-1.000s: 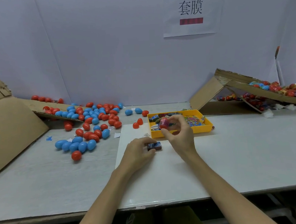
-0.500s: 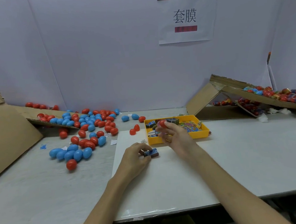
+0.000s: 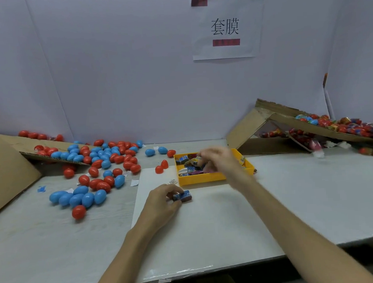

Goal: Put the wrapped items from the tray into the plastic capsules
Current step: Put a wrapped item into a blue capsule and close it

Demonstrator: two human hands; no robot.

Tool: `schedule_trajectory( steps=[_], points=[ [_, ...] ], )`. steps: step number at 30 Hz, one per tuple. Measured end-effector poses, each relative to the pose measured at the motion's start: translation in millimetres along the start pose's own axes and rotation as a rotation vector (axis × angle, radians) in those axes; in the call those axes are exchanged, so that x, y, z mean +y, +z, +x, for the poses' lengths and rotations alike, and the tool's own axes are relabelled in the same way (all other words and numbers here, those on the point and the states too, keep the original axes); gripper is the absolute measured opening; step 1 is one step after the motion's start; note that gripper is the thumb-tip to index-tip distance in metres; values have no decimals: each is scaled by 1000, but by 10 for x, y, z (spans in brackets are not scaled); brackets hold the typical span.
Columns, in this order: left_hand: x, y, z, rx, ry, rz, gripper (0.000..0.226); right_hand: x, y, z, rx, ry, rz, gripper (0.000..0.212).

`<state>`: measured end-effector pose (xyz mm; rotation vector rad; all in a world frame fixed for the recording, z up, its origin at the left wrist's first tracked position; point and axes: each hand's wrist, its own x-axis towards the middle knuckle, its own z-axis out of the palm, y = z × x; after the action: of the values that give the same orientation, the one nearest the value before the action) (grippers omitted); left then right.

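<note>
On the white sheet (image 3: 209,228) just in front of the yellow tray (image 3: 200,181), the left hand (image 3: 161,201) pinches a small blue wrapped item (image 3: 184,196) against the surface, with thumb and fingers curled round its left end. The item lies flat with its long axis running roughly left to right, so its free end points away from the fingertips, toward the right arm. The right hand (image 3: 218,159) hovers over the tray's contents and is blurred; whether its fingers hold anything cannot be told. Two red capsule halves (image 3: 162,167) sit just beside the tray's left wall, directly beyond the left hand. Closed red and blue capsules (image 3: 90,196) lie well apart to the left on the table (image 3: 34,251). The item is out of the tray but not yet in a capsule. The left hand looks better placed to carry it to the halves, beyond and to the left of the item.
</note>
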<state>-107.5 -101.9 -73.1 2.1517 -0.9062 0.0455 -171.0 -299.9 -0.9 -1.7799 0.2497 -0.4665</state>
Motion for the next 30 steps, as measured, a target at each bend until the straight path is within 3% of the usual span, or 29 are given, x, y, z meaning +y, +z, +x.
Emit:
schedule_trajectory(
  steps=[3, 8, 30],
  points=[
    [-1, 1, -2, 14, 3, -37, 31, 367, 349, -204, -34, -109, -266, 9],
    [-10, 0, -8, 28, 9, -99, 37, 567, 504, -319, -87, -188, -500, 8],
    [-49, 44, 15, -43, 31, -105, 44, 595, 420, -295, -32, -81, -279, 20]
  ],
)
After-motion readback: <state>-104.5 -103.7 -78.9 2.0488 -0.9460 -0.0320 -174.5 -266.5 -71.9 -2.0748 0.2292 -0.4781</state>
